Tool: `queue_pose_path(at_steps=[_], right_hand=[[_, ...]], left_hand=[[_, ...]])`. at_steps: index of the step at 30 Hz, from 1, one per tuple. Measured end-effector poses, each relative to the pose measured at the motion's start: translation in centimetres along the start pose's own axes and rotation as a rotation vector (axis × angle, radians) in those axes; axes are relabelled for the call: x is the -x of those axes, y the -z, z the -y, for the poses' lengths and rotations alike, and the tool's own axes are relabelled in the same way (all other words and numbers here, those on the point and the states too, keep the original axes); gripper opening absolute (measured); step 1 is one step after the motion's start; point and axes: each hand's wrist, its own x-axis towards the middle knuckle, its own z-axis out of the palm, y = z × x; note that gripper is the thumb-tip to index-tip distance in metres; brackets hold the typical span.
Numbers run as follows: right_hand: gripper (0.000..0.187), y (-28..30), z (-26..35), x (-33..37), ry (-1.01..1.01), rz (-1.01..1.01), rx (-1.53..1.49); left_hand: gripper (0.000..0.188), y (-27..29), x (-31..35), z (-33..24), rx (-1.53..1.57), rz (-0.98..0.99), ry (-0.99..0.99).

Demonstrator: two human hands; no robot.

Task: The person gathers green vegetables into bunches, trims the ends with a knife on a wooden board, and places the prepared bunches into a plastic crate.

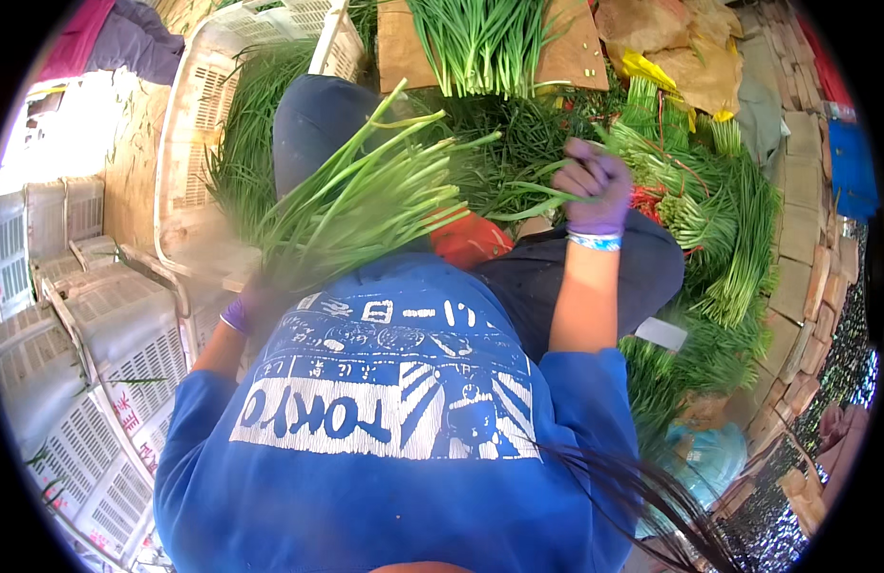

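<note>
A loose bunch of garlic chives (366, 196) fans out over my lap, its pale cut ends toward the upper right. My left hand (242, 310), in a purple glove and partly hidden and blurred, is closed around its leafy end. To the right, my raised right hand (595, 186), also purple-gloved, has its fingers curled on a few chive stalks (533, 199) that stick out to the left. An orange-red piece (469, 239) lies between my legs, partly covered by the bunch.
A white plastic crate (179, 162) holding loose greens stands at left, with more crates (117, 353) nearer. Ahead, chives (475, 43) lie on a brown board (397, 57). Tied bundles (695, 210) are piled at right beside a row of bricks (790, 258). A light blue plastic bag (705, 458) is near.
</note>
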Motion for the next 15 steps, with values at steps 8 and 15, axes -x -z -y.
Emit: queue_pose_path(at_steps=[8, 15], right_hand=[[0.022, -3.2, -1.9, 2.5, -0.195, -0.412, 1.173], [0.033, -4.1, -6.7, -2.6, -0.334, -0.26, 0.717]], left_hand=[[0.061, 0.7, -0.4, 2.3, -0.086, -0.021, -0.03], [0.05, 0.7, -0.2, 3.2, -0.085, -0.083, -0.029]])
